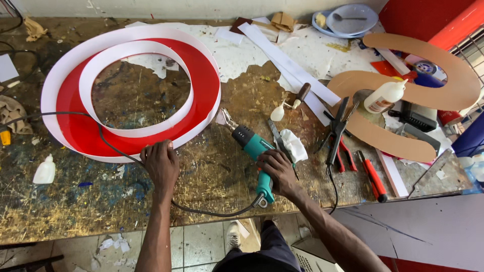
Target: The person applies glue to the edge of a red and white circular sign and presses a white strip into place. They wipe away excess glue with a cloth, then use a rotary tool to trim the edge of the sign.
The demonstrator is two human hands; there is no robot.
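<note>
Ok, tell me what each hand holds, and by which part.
Right hand grips the teal heat gun by its handle; left hand rests on the red-and-white ring's rim.

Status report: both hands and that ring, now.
Left hand flat on white rim of red-and-white ring form. Right hand gripping teal heat gun, nozzle toward ring. Black cord runs under left hand.
</note>
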